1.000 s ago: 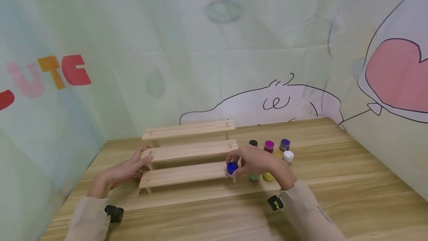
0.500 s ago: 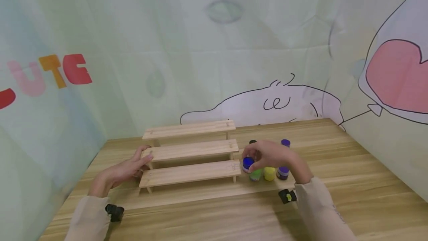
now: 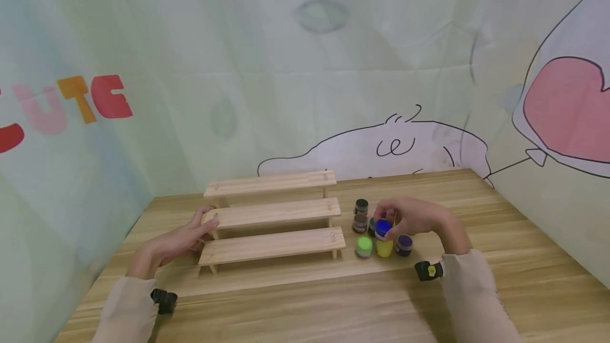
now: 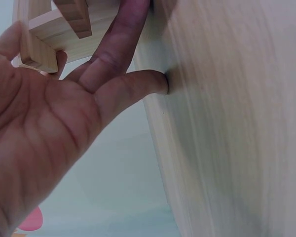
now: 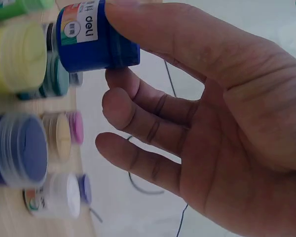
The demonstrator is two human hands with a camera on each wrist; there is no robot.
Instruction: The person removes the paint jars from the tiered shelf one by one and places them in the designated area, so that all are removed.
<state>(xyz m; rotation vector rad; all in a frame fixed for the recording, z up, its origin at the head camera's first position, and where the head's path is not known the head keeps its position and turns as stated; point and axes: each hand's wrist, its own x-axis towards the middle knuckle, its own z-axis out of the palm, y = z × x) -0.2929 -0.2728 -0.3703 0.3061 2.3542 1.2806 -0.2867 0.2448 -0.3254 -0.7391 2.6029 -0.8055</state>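
Note:
In the head view my right hand (image 3: 416,217) pinches a blue paint jar (image 3: 383,230) by its sides, above a yellow paint jar (image 3: 384,249). The right wrist view shows the blue jar (image 5: 91,37) between the thumb and a finger, with the other fingers spread loosely. My left hand (image 3: 183,234) grips the left end of the stepped wooden shelf (image 3: 271,214) at its middle tier, thumb on top. From the left wrist, the thumb and a finger lie about the wooden frame (image 4: 38,52), while two lower fingers (image 4: 138,84) reach down to the tabletop.
Around the held jar stand a light green jar (image 3: 364,246), a purple jar (image 3: 404,245), a brown jar (image 3: 360,223) and a black jar (image 3: 361,206). White (image 5: 64,195) and pink (image 5: 75,127) jars show from the right wrist. A printed curtain (image 3: 286,78) hangs behind the table.
My right hand has carried the blue jar from the right end of the lowest tier rightward to above the yellow jar. The left hand stays at the shelf.

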